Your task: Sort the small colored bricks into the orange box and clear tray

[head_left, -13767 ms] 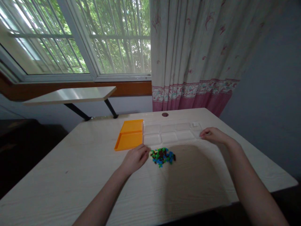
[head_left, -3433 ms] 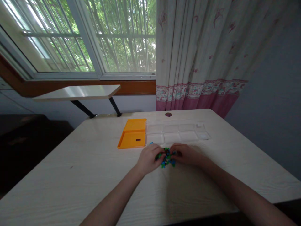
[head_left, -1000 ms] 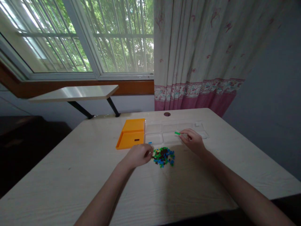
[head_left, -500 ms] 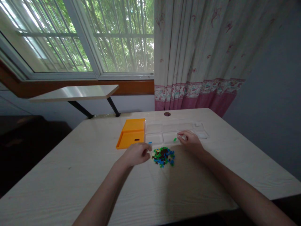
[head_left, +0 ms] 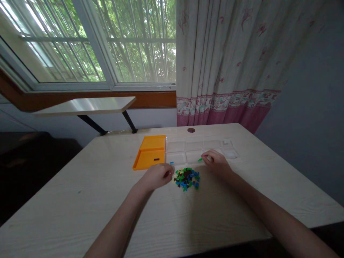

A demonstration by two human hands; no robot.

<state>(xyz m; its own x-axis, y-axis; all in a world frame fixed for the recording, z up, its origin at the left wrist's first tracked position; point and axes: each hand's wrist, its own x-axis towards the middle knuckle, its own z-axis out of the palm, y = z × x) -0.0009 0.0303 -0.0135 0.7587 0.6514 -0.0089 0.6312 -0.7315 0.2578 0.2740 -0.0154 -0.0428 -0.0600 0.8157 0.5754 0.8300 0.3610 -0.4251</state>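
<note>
A pile of small green, blue and brown bricks (head_left: 186,178) lies on the pale wooden table (head_left: 80,200). My left hand (head_left: 158,175) rests just left of the pile with its fingers curled in; what they hold, if anything, is hidden. My right hand (head_left: 217,163) is at the front edge of the clear compartment tray (head_left: 185,146), fingertips pinched at a small green brick (head_left: 200,159). A blue brick (head_left: 171,163) lies in the tray's front left compartment. A white piece (head_left: 226,142) sits in a back right compartment. The orange tray (head_left: 150,152) holds one dark brick (head_left: 155,159).
A round cable hole (head_left: 191,130) is in the table behind the clear tray. A second tabletop (head_left: 83,105) stands under the window at the back left. A flowered curtain (head_left: 225,71) hangs behind the table. The table's right edge runs close to the wall.
My right hand has come down and back from over the tray's rear compartments to its front edge with the green brick. My left hand has stayed beside the pile.
</note>
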